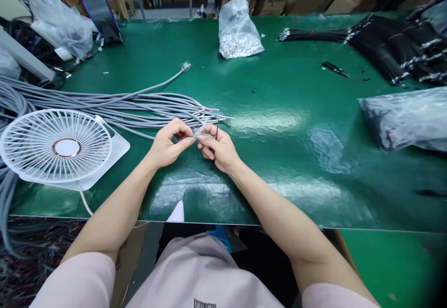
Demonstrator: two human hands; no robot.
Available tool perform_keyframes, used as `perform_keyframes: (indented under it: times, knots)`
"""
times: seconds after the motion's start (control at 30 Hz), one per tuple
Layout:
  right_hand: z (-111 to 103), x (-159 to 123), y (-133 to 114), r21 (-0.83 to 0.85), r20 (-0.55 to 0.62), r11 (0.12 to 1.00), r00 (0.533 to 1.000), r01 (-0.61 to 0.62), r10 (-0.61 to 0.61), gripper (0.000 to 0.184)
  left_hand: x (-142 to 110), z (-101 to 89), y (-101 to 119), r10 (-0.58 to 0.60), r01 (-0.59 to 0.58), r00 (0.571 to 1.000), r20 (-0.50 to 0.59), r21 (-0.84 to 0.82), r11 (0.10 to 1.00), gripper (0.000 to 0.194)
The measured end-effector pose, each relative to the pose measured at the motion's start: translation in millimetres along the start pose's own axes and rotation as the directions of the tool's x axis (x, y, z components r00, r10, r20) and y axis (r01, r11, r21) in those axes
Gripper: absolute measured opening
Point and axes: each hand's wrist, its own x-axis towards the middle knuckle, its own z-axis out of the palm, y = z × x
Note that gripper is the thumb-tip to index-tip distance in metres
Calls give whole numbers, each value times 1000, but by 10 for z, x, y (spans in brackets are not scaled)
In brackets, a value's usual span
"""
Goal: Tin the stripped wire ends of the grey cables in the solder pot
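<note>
Gray sheathed cables [122, 110] fan out across a green bench mat [296, 168], their bunched ends lying just beyond a person's two bare hands near the middle of the bench. The left hand [171, 142] curls inward, its thumb and forefinger pinching a scrap of clear plastic [201, 132] at the cable tips, with the other fingers folded loosely beneath. The right hand [218, 148] meets it from the opposite side, thumb and forefinger pressed on the same clear piece while the remaining fingers close around a slim black tool [217, 130], which runs upright past the knuckles; its exact kind is too small to tell. One stray cable [164, 84] arcs away toward the far side of the mat, its tip wrapped in clear film. A white desk fan [66, 147] on a flat white base stands beside the bundle at left, its pale cord trailing over the near edge of the bench. Farther off lie a clear bag of small silver parts [239, 30], a heap of black cables with silver-tipped ends [384, 47], and, at right, a clear bag of dark items [405, 119]. Pale pink sleeves [78, 282] cover both upper arms.
</note>
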Motion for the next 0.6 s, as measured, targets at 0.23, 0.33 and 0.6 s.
perform_keyframes:
  times: [0.23, 0.33, 0.6]
  knots:
    - [-33, 32, 26, -53, 71, 998, 997, 37, -33, 29, 5, -17, 24, 41, -42, 996, 82, 6, 999, 7]
    - [-7, 26, 29, -80, 62, 997, 998, -12, 17, 33, -1, -48, 52, 38, -36, 990, 134, -17, 999, 8]
    - [-43, 30, 18, -158, 22, 987, 999, -24, 27, 31, 10, -33, 19, -52, 45, 988, 143, 51, 998, 14]
